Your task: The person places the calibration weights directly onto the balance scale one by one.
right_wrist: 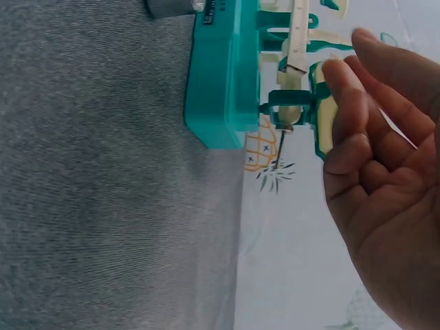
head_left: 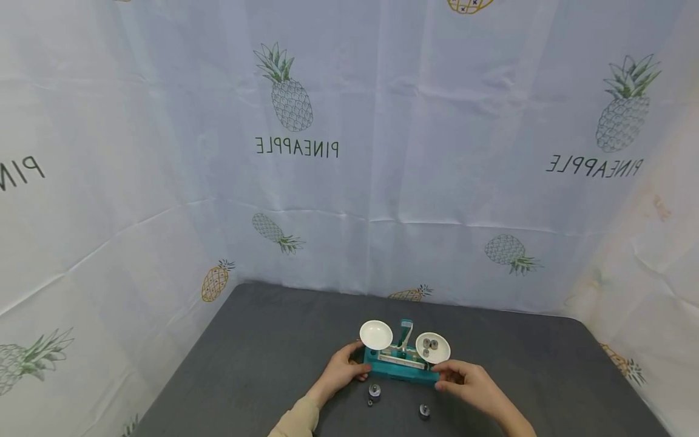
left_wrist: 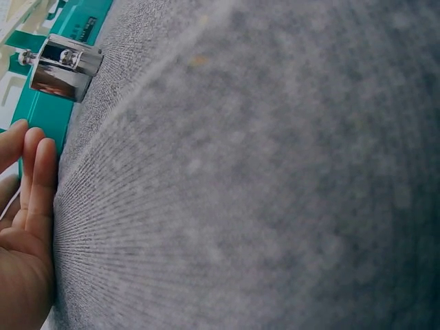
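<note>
A green two-pan balance scale (head_left: 404, 371) stands on the dark table. Its left pan (head_left: 376, 334) is white and bare; on the right pan (head_left: 433, 348) sit several small metal weights (head_left: 427, 343). My left hand (head_left: 341, 369) holds the left end of the base, thumb at the front. In the left wrist view, fingers (left_wrist: 42, 168) lie against that end. My right hand (head_left: 469, 383) is by the scale's right end; the right wrist view has its bent fingers (right_wrist: 347, 106) beside the pan support, off the base. Whether they touch the support is unclear.
In front of the scale stand a larger silver weight (head_left: 374, 391), a tiny weight (head_left: 370, 402) and another weight (head_left: 424, 411) further right. A pale curtain (head_left: 404, 182) printed with pineapples hangs behind the table (head_left: 262, 340) and along both its sides.
</note>
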`<action>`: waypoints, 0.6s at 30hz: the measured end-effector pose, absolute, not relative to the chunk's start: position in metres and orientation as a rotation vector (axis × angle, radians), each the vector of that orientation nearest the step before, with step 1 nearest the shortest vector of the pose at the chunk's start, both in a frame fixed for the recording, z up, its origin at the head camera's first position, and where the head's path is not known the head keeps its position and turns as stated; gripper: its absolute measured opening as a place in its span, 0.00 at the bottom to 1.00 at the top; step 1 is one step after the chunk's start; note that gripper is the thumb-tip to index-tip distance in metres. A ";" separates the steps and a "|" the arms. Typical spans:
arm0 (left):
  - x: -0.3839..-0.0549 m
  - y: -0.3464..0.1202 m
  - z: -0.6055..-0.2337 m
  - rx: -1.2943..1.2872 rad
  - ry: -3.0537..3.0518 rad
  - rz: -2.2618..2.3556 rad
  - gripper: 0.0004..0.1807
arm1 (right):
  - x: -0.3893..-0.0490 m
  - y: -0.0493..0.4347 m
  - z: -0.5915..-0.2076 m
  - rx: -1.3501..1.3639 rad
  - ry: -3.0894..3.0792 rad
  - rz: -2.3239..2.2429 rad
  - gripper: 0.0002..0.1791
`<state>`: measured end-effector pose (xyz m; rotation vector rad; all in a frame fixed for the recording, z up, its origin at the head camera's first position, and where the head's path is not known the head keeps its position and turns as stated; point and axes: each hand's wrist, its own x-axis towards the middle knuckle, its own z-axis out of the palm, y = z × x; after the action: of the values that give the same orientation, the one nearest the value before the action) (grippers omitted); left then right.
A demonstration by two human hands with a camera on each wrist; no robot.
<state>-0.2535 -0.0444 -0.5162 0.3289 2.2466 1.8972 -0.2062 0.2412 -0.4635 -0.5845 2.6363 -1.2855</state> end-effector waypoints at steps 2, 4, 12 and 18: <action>-0.253 -0.045 -0.516 0.327 2.248 1.899 0.30 | -0.207 0.242 -0.467 -0.605 2.576 -1.310 0.20; -0.253 -0.045 -0.516 0.327 2.249 1.898 0.30 | -0.207 0.241 -0.471 -0.620 2.530 -1.323 0.21; -0.251 -0.045 -0.514 0.315 2.258 1.882 0.30 | -0.207 0.236 -0.491 -0.663 2.463 -1.319 0.19; -0.251 -0.044 -0.513 0.318 2.261 1.879 0.30 | -0.207 0.232 -0.504 -0.641 2.406 -1.287 0.18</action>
<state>-0.2505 -0.0445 -0.5131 0.3180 2.2614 1.8794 -0.2074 0.2322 -0.5041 -0.6413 2.4059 -1.2868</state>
